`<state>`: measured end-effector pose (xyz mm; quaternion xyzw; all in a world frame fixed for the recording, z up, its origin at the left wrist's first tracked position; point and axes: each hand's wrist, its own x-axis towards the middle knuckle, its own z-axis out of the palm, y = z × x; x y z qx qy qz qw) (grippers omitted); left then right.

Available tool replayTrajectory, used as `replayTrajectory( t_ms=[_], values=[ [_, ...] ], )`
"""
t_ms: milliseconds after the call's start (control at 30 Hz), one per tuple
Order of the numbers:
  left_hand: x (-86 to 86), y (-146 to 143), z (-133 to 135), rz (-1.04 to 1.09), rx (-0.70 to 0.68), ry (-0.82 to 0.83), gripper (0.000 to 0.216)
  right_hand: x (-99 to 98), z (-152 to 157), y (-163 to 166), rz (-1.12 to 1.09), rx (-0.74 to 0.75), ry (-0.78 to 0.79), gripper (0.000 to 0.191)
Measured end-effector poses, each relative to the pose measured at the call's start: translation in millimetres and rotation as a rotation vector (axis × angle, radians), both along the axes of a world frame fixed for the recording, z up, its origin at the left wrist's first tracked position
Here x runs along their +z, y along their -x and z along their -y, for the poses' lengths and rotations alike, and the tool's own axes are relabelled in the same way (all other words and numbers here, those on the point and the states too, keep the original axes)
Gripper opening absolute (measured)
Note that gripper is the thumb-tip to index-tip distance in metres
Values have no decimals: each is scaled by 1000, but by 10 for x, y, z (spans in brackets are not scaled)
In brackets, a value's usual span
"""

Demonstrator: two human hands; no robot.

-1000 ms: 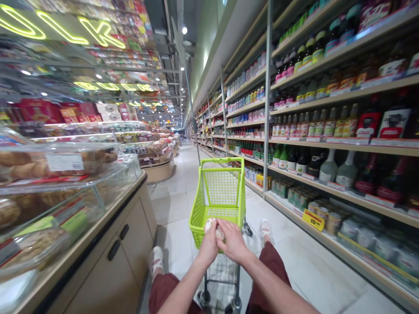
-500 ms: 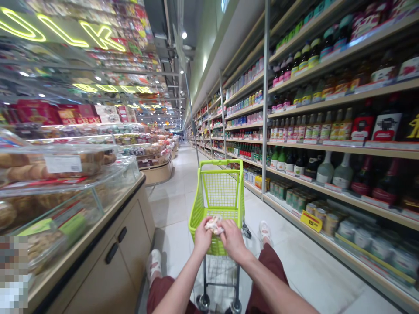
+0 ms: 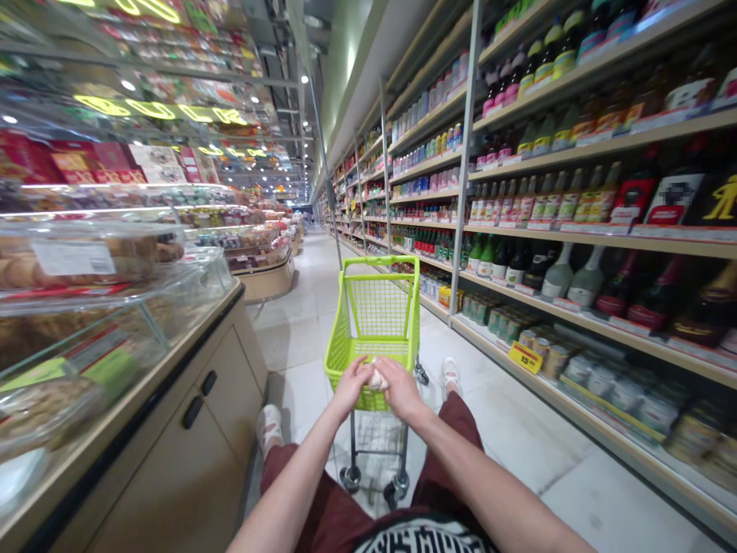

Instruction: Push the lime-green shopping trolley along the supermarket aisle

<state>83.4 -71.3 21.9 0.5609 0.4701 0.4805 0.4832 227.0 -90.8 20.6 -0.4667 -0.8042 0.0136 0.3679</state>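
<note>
Your left hand (image 3: 349, 384) and right hand (image 3: 398, 386) both clasp the pale wad (image 3: 377, 378) between them, at the near rim of the green cart (image 3: 375, 307); neither hand is nearer.

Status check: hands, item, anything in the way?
Left hand and right hand both closed on small pale wad, over green cart's near rim. Flanks: counter left, bottle shelves right.

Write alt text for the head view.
The left hand and right hand hold a pale wad over the rear rim of a lime-green shopping cart in a supermarket aisle. On the right stand shelves of bottles; on the left, a glass bakery counter.
</note>
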Motion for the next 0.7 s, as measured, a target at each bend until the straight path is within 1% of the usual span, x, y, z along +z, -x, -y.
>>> replayTrajectory(
  t_ms=[100,167,233,333,400,467,533,600,700],
  values=[
    [-112,241,-45,-566,182,-244,42,-34,-87,-207,7,-170,-7,52],
    [-220,360,-44,-899,207,-335,41,-70,-99,-260,55,-221,15,49],
    [-308,405,-29,-1101,196,-375,40,-128,-83,-187,105,-203,44,45],
    [-358,370,-19,-1230,193,-402,40,-231,-62,93,144,-123,43,41],
    [-351,330,-24,-1265,170,-407,40,-285,-74,272,152,-69,16,40],
    [-337,302,-30,-1275,147,-420,42,-318,-104,347,164,-22,-13,38],
    [-326,284,-25,-1274,133,-433,44,-336,-133,278,178,5,-37,35],
    [-317,265,-10,-1268,128,-434,47,-342,-143,85,172,-7,-39,33],
    [-299,220,18,-1244,123,-417,48,-328,-131,-276,112,-110,-9,34]
  ],
)
